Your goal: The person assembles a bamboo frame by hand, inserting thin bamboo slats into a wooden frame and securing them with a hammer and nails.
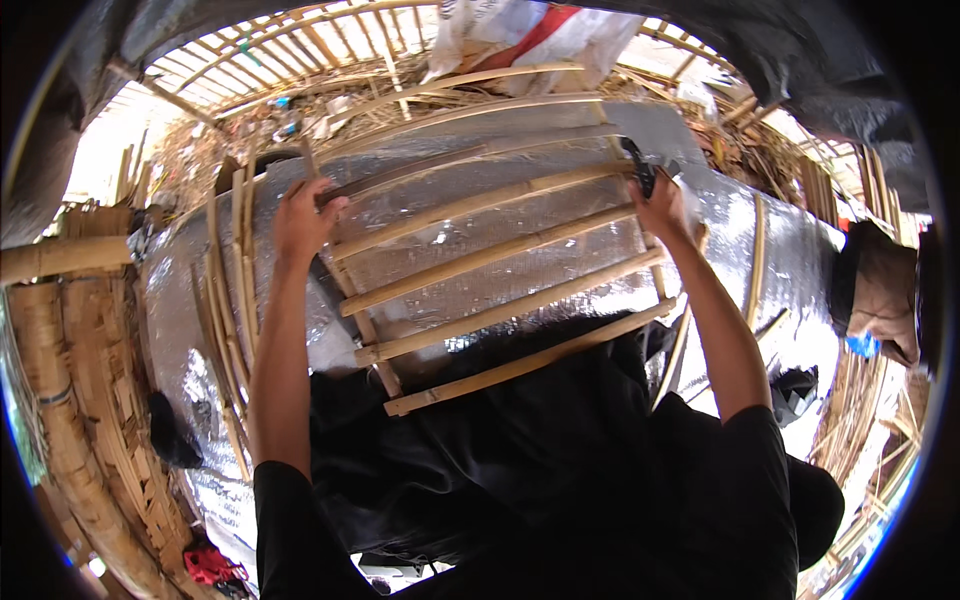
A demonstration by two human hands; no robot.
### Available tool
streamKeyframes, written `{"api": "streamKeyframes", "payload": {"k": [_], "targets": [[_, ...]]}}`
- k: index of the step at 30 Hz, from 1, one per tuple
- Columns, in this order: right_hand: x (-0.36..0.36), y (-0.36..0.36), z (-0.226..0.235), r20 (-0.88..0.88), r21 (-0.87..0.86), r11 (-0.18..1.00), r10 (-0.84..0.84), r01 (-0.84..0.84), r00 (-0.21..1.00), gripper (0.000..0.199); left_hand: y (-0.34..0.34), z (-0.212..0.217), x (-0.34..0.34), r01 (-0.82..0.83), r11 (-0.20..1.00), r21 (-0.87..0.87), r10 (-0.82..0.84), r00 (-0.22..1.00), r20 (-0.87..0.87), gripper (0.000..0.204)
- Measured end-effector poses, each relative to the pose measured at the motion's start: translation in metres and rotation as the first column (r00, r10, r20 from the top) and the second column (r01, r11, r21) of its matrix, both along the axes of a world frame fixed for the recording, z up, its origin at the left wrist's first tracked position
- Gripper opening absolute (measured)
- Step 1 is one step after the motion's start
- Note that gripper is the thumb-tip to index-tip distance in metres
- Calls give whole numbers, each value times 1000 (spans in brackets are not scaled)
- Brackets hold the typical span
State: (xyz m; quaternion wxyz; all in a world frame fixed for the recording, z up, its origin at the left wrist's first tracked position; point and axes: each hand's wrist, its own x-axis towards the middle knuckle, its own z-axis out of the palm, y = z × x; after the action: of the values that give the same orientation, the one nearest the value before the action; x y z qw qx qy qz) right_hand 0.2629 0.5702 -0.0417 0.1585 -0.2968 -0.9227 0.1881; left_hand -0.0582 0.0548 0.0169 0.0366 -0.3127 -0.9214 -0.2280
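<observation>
Frame: I hold 1 bamboo frame (490, 290) across my lap, over a silver foil sheet (790, 270) spread beneath it.
Slats: I count 6 long bamboo slats (500, 255) running crosswise, tied to 2 shorter uprights; the lowest slat lies against my black clothing.
Left hand: my left hand (303, 215) is closed around the frame's upper left corner.
Right hand: my right hand (660, 205) is gripping a dark-handled tool (640, 165) at the frame's upper right corner.
Tool: its working end is hard to make out against the foil.
Hidden: the right upright is mostly behind my forearm.
Around: 1 white sack (530, 30) with a red stripe, cut off at the top; split bamboo strips (110, 430) stacked at my left.
</observation>
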Motion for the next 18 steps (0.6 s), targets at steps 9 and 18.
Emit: {"api": "streamKeyframes", "payload": {"k": [9,18], "targets": [[-8,-25,32,90,-65,998,9,-3,996,37,-25,-6,-1,-543,824,163,321,684,655,36],[-12,-14,37,199,-59,997,51,-40,979,36,-18,-7,2,-635,763,121,389,600,699,30]]}}
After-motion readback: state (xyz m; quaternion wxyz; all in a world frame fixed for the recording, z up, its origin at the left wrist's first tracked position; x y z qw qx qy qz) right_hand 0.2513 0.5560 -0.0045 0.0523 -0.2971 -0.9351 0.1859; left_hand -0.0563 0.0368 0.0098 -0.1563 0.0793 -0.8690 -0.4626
